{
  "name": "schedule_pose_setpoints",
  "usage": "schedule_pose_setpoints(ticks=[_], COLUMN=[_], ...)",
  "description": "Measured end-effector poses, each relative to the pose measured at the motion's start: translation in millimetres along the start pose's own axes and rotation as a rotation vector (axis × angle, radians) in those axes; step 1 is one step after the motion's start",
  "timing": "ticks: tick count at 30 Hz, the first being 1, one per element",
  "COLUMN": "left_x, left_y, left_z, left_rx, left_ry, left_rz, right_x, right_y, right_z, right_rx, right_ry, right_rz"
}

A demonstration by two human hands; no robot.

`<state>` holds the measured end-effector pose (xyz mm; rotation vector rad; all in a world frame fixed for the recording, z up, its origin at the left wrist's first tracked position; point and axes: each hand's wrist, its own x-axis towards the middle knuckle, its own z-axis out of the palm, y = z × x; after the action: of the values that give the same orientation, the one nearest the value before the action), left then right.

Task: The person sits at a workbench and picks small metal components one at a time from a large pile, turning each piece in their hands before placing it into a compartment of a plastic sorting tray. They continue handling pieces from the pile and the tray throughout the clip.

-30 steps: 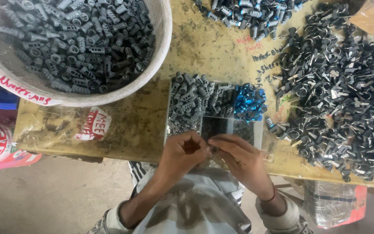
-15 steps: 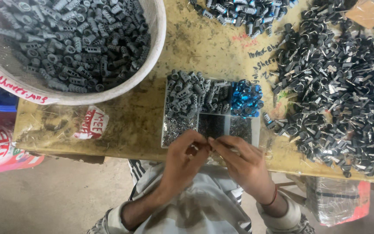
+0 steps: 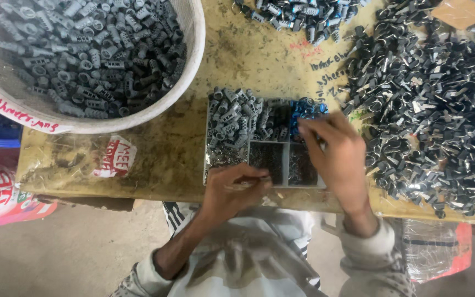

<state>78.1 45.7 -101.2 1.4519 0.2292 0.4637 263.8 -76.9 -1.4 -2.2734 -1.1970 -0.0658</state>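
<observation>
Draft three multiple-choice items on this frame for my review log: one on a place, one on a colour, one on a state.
1. Where does the right hand reach?
A. into the white basin
B. to the blue parts in the divided tray
C. under the table

2. What colour are the plugs in the white basin?
A. grey
B. red
C. yellow

3. How is the left hand?
A. flat and open
B. out of view
C. closed on a small piece

Answers:
1 B, its fingertips rest at the tray's blue compartment.
2 A, the basin's heap is all grey.
3 C, its fingers pinch something thin at the tray's near edge.
</observation>
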Motion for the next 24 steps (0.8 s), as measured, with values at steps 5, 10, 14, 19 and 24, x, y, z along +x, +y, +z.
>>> schedule_pose_setpoints(ticks=[5, 10, 14, 19, 24], left_x=[5, 3, 2, 0, -2], left_y=[-6, 0, 3, 10, 26], left_z=[0, -1, -4, 0, -2], left_rx=[0.09, 0.052, 0.038, 0.225, 0.39], left_ry=[0.001, 0.02, -0.044, -0.091, -0.126], left_rz=[0.112, 0.164, 0.171, 0.135, 0.35], right_x=[35, 37, 8, -47, -69], right_y=[12, 27, 32, 20, 7], right_z=[36, 33, 16, 8, 1], right_rx=[-0.24, -0.138, 0.518, 0.843, 0.901], right_ry=[0.102, 0.093, -0.257, -0.398, -0.416], right_rz=[-0.168, -0.165, 0.311, 0.45, 0.435])
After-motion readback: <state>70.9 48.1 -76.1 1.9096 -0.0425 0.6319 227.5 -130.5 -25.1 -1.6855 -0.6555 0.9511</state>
